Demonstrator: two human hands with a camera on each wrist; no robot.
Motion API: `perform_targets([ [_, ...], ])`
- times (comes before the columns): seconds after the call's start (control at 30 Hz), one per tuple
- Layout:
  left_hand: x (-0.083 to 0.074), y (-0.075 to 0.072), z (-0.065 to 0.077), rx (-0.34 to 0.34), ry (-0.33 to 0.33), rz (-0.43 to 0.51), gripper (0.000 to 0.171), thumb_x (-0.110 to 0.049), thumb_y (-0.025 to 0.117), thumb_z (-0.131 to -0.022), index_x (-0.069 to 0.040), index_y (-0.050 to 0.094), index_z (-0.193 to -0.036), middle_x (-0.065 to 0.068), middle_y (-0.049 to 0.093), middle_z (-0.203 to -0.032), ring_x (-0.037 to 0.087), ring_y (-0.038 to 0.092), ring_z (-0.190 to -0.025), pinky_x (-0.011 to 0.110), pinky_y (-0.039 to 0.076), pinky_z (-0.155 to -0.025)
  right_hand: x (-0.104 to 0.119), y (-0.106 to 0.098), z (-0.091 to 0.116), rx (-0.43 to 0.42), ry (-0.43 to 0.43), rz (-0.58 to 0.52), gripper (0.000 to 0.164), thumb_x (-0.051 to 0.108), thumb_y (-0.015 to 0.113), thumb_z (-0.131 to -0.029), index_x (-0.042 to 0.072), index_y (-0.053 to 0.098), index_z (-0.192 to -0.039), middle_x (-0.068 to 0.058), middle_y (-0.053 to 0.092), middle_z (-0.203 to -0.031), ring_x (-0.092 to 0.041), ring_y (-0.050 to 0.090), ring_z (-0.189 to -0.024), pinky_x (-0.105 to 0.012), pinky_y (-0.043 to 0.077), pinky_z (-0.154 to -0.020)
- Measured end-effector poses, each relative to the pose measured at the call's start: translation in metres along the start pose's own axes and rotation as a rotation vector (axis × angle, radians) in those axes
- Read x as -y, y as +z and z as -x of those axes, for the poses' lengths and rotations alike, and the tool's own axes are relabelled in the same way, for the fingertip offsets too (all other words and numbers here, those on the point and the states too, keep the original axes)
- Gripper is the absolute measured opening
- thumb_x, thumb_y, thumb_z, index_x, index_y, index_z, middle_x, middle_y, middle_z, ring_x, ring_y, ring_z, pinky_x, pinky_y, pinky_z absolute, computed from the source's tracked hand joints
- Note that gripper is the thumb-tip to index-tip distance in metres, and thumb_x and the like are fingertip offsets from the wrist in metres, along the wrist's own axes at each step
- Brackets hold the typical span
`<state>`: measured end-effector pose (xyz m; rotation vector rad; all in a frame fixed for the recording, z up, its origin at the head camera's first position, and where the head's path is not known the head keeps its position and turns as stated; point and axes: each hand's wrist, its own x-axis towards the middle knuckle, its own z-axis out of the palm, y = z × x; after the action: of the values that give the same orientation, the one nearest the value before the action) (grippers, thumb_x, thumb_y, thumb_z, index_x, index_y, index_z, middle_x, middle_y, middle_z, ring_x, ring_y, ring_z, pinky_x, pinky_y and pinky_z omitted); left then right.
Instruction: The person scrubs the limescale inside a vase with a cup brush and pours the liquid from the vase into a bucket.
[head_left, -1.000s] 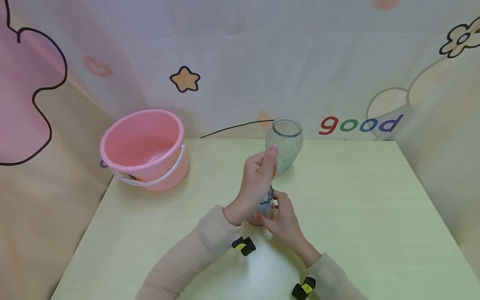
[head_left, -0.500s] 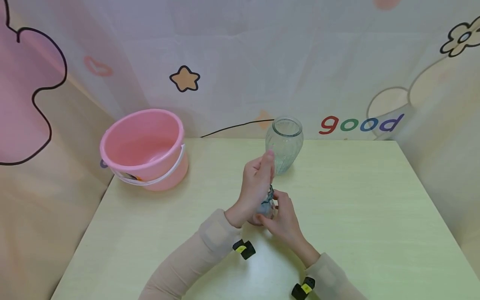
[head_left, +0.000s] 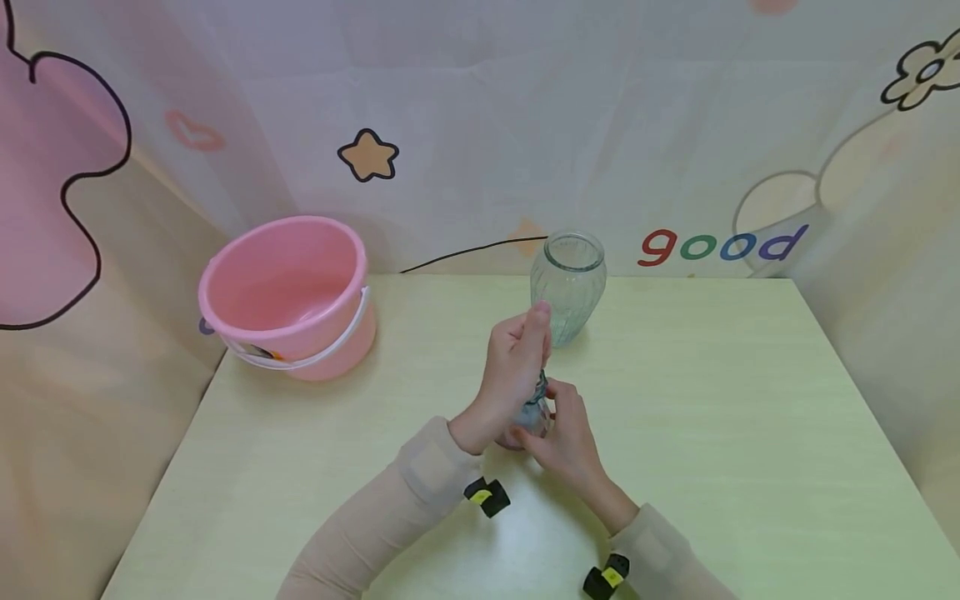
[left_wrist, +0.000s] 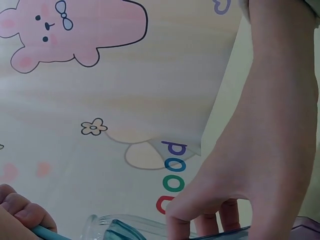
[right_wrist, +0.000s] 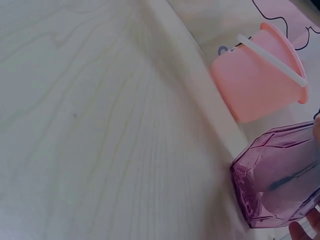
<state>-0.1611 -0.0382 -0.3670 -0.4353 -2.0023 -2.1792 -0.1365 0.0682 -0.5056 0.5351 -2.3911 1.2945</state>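
Observation:
In the head view, my left hand (head_left: pixel 512 362) is curled in a fist above a small glass vase (head_left: pixel 534 417), thumb on top. It grips a thin teal handle (left_wrist: pixel 51 233), seen in the left wrist view. The vase is bluish at its wavy neck and purple at its faceted base. My right hand (head_left: pixel 573 442) holds the vase's side from the right, fingers and thumb around it, on the table. Through the purple glass in the right wrist view (right_wrist: pixel 245 200) shows a pale rounded head on a dark stick, like a sponge bottle brush (right_wrist: pixel 280 185). Its upper part is mostly hidden.
A taller clear glass jar (head_left: pixel 581 292) stands just behind my left hand, near the table's back edge. At the back left stands a pink bucket (head_left: pixel 337 354) with a white handle. A printed cloth (head_left: pixel 465 150) hangs behind the pale table (head_left: pixel 712 417).
My left fist has dropped slightly over the vase since a second ago and has hardly moved in the last half second. The right hand and the vase stay in place.

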Motion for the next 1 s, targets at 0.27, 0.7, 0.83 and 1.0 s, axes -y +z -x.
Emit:
perform_targets([
  [0.27, -0.014, -0.001, -0.008, 0.011, 0.062, -0.018, 0.051, -0.040, 0.040, -0.095, -0.008, 0.037, -0.055, 0.006, 0.031, -0.049, 0.022, 0.029, -0.044, 0.029, 0.023, -0.043, 0.004, 0.000, 0.000, 0.003, 0.031, 0.020, 0.069, 0.021, 0.079, -0.064, 0.006, 0.040, -0.120, -0.011, 0.047, -0.109, -0.023, 0.042, -0.099, -0.042, 0.041, -0.079],
  [0.7, -0.018, -0.005, -0.010, 0.035, 0.060, 0.006, 0.048, -0.033, 0.039, -0.096, -0.007, 0.037, -0.056, 0.003, 0.029, -0.048, 0.021, 0.027, -0.043, 0.028, 0.022, -0.042, -0.001, -0.013, -0.004, 0.125, -0.076, -0.057, 0.073, 0.013, 0.072, -0.073, 0.011, 0.033, -0.135, -0.009, 0.043, -0.129, -0.022, 0.040, -0.115, -0.049, 0.039, -0.090],
  [0.83, -0.017, -0.006, -0.008, 0.041, 0.032, 0.012, 0.047, -0.027, 0.037, -0.097, -0.006, 0.036, -0.055, 0.001, 0.030, -0.048, 0.020, 0.029, -0.044, 0.027, 0.024, -0.044, -0.005, -0.017, -0.005, 0.215, -0.077, -0.081, 0.071, 0.011, 0.067, -0.078, 0.013, 0.029, -0.137, -0.008, 0.042, -0.133, -0.019, 0.039, -0.119, -0.047, 0.037, -0.094],
  [1.0, -0.026, -0.005, 0.000, 0.040, -0.013, -0.003, 0.046, -0.024, 0.037, -0.097, -0.005, 0.036, -0.055, -0.001, 0.031, -0.049, 0.018, 0.029, -0.045, 0.026, 0.024, -0.045, -0.006, -0.017, -0.004, 0.253, -0.064, -0.096, 0.064, 0.013, 0.066, -0.080, 0.010, 0.031, -0.134, -0.007, 0.045, -0.129, -0.017, 0.044, -0.112, -0.044, 0.040, -0.091],
])
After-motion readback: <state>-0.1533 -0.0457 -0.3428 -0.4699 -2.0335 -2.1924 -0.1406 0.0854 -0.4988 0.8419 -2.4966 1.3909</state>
